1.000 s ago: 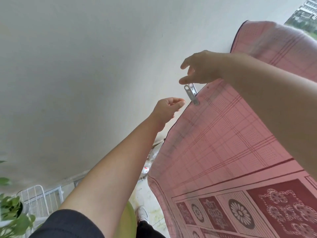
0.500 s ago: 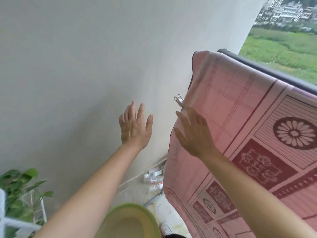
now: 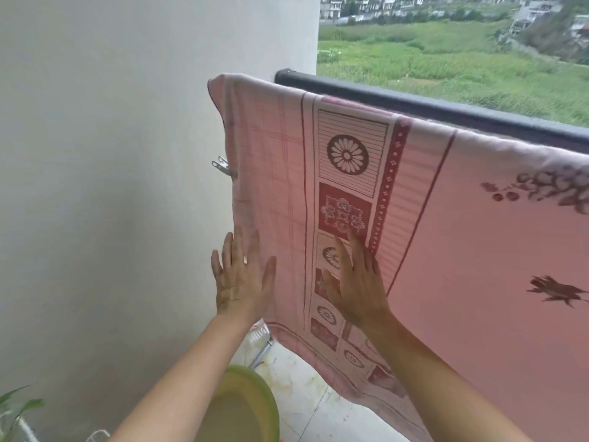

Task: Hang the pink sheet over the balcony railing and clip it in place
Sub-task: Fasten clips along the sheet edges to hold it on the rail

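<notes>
The pink sheet (image 3: 446, 224), patterned with dark red flowers and squares, hangs draped over the dark balcony railing (image 3: 446, 106). A metal clip (image 3: 223, 167) is clamped on the sheet's left edge, below the railing. My left hand (image 3: 242, 282) is flat with fingers spread, at the sheet's left edge below the clip. My right hand (image 3: 357, 282) lies flat against the hanging cloth, fingers apart. Neither hand holds anything.
A white wall (image 3: 111, 186) stands close on the left. A green basin (image 3: 242, 409) sits below my arms on the tiled floor (image 3: 306, 387). Plant leaves (image 3: 16, 409) show at the bottom left. Beyond the railing lies a grassy field with buildings.
My right hand let go of the clip, which stays on the sheet's edge. Both hands dropped lower and opened flat against the sheet. The view lifted toward the railing.
</notes>
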